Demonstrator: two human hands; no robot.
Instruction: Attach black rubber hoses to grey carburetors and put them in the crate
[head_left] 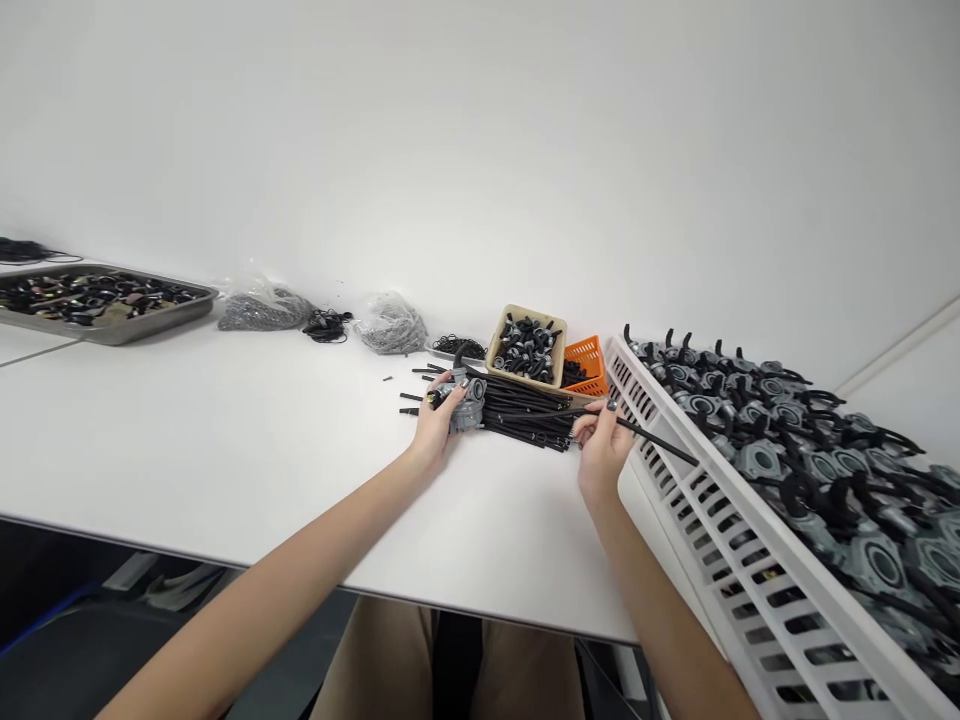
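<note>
My left hand [437, 420] is closed around a grey plastic part [469, 401] with a black piece on it, held just above the white table [225, 450]. My right hand [600, 445] pinches a thin black rod [652, 438] that slants toward the white crate. Between the two hands lies a pile of black rods [529, 412] on the table.
A white slotted crate [750, 560] full of grey and black parts fills the right. Behind the rods stand a beige bin [527, 350] and an orange basket [589, 362]. Plastic bags [390, 325] and a metal tray [97, 300] sit at back left.
</note>
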